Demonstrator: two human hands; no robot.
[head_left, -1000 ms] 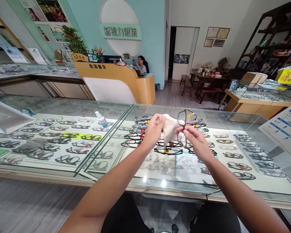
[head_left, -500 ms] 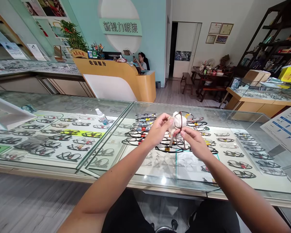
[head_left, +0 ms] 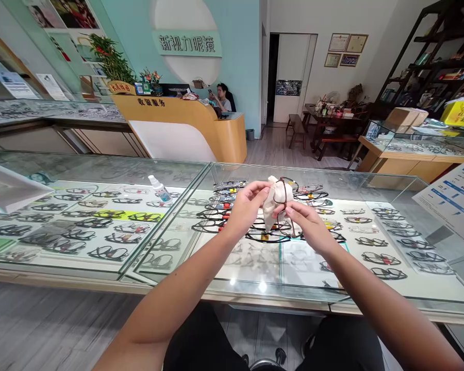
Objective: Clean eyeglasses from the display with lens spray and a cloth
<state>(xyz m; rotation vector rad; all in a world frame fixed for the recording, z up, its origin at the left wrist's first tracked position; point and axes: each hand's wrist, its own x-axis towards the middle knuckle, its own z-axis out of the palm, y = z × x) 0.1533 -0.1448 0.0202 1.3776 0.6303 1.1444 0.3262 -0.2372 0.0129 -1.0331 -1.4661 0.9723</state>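
Observation:
Over the glass display counter (head_left: 255, 281) I hold a pair of dark-rimmed glasses (head_left: 284, 219) upright, one lens above the other. My right hand (head_left: 307, 226) pinches the frame at its middle. My left hand (head_left: 246, 206) is closed on a cream cleaning cloth (head_left: 274, 198), which is pressed over the upper lens. Both hands hover just above the glass, close together.
Rows of spectacle frames (head_left: 112, 226) lie under the glass. A small spray bottle (head_left: 159, 189) stands on the counter to the left, and a white stand (head_left: 7, 188) is at the far left. A person sits behind the orange reception desk (head_left: 185, 126). A printed sheet (head_left: 454, 203) lies at right.
The glasses came down from held high to level with the cloth. My left hand brought the cloth onto the upper lens and the hands drew closer together.

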